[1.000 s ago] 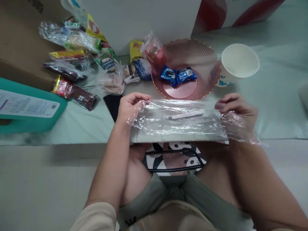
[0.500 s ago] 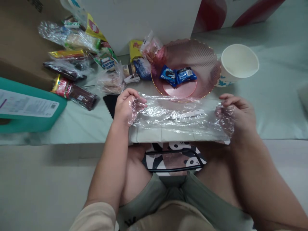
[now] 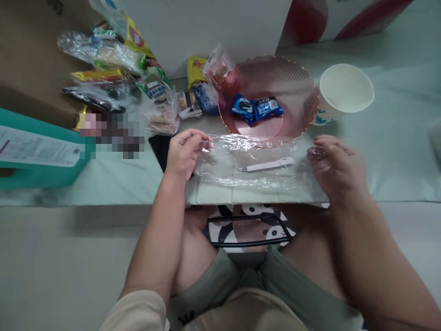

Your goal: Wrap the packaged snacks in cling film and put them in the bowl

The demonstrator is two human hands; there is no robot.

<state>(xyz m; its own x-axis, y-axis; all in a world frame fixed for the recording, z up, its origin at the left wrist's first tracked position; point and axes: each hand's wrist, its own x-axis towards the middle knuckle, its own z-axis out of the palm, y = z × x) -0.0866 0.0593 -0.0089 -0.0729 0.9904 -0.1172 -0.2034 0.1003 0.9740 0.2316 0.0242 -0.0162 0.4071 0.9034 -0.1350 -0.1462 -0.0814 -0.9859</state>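
Observation:
My left hand [image 3: 182, 154] and my right hand [image 3: 336, 165] each pinch one end of a sheet of clear plastic wrap [image 3: 255, 163]. The wrap is stretched low over the table's front edge, just in front of a pink fluted plate [image 3: 296, 82]. Two blue cookie packets [image 3: 257, 108] lie in the plate. Under the wrap, a white utility knife [image 3: 266, 164] lies on the table between my hands. A dark phone [image 3: 159, 147] rests beside my left hand.
A white paper cup [image 3: 345, 91] stands right of the plate. Several wrapped snacks [image 3: 138, 87] are piled at the back left, in front of a white box [image 3: 206, 27]. A teal box [image 3: 37, 154] sits at the left edge, a cardboard box [image 3: 31, 55] behind it.
The wrap, first held raised and bunched around both hands, has been drawn flat and lowered toward the table. Both hands shifted slightly; the knife shows clearly through it again.

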